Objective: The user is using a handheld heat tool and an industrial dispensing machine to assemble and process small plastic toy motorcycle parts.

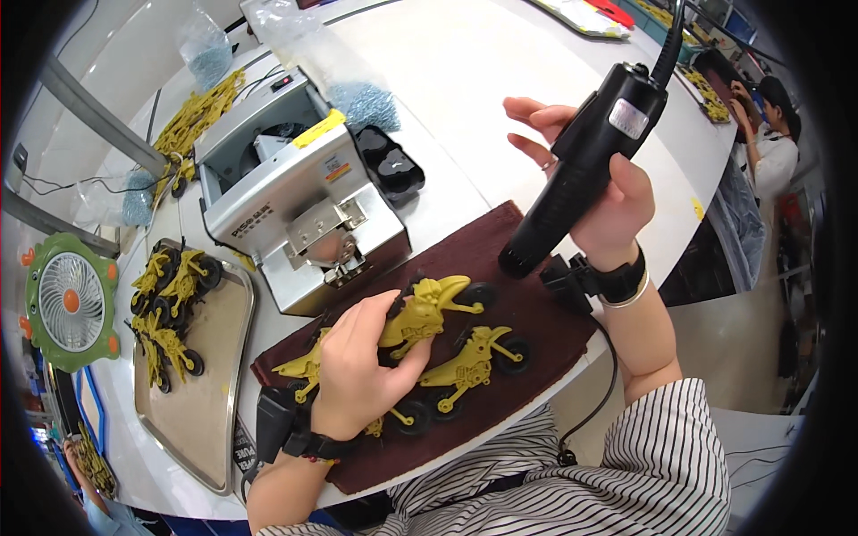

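My left hand is closed around a yellow toy motorcycle with black wheels, just above a dark red mat. Part of the toy is hidden under my fingers. Beside it on the mat, nearer to me, lies another yellow motorcycle, on its side. A black electric screwdriver hangs by its cord at the right, its lower end tilted down over the mat. My right hand holds it loosely between thumb and fingers, with the fingertips stretched out past its far side.
Behind the mat stands a silver machine with a black dish next to it. A metal tray at left bears several motorcycles. A green fan stands far left; bags of small blue parts lie behind. Another person works at right.
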Available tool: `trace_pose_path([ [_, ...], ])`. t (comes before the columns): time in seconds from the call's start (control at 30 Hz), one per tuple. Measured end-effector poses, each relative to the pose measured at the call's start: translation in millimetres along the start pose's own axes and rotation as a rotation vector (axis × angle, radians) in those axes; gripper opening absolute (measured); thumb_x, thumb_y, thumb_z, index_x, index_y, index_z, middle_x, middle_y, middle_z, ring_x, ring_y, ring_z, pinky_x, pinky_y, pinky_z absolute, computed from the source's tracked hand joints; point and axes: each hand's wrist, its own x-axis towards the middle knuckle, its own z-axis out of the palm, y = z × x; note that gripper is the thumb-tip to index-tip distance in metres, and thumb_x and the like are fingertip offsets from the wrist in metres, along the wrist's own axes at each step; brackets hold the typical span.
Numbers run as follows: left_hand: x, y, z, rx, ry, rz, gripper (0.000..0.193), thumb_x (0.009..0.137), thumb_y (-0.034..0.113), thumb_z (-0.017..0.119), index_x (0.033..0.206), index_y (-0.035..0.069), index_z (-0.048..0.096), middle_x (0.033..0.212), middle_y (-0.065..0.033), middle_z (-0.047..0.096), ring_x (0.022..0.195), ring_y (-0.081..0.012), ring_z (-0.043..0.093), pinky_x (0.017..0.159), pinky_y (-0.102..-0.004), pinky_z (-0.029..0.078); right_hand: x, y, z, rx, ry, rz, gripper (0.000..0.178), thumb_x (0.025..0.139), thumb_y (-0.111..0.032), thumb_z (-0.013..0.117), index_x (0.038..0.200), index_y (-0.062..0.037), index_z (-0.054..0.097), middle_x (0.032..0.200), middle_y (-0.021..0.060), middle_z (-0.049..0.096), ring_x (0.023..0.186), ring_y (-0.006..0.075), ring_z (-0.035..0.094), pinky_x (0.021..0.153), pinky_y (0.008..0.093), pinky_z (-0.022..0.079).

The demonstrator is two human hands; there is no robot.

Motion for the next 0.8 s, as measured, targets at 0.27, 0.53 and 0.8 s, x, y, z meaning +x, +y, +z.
trace_pose_path([
  [0.27,2,2,0,0.127,-0.118,-0.14,0.061,0.07,0.018,0.076,0.124,0.002,0.051,0.095,-0.0145,0.064,0.086,-0.0296,0.061,0.076,-0.0374,0.049,0,3,10,0.225,-0.055,-0.011,0.103,0.076,-0.074,0.036,0.135,0.0114,0.037,0.136,0.0331,0.042,0.132,0.0409,0.039,0.111,0.0507,0.024],
  [0.53,0,-1,5,0.147,-0.09,-0.056,0.062,0.071,0.018,0.075,0.125,0.001,0.049,0.096,-0.0161,0.063,0.088,-0.031,0.061,0.077,-0.0384,0.048,-2,-1,8,0.488,-0.083,0.026,0.093,0.085,-0.069,0.028,0.13,0.0109,0.04,0.111,0.0264,0.057,0.075,0.0271,0.064,0.062,0.0351,0.054],
  [0.8,0,-1,5,0.134,-0.095,-0.079,0.06,0.072,0.018,0.074,0.124,0.0,0.049,0.095,-0.0156,0.061,0.089,-0.031,0.06,0.078,-0.0384,0.048,-2,-3,18,0.419,0.003,-0.021,0.077,0.091,-0.056,0.036,0.128,0.0119,0.042,0.101,0.0229,0.06,0.057,0.0197,0.062,0.052,0.0274,0.049],
])
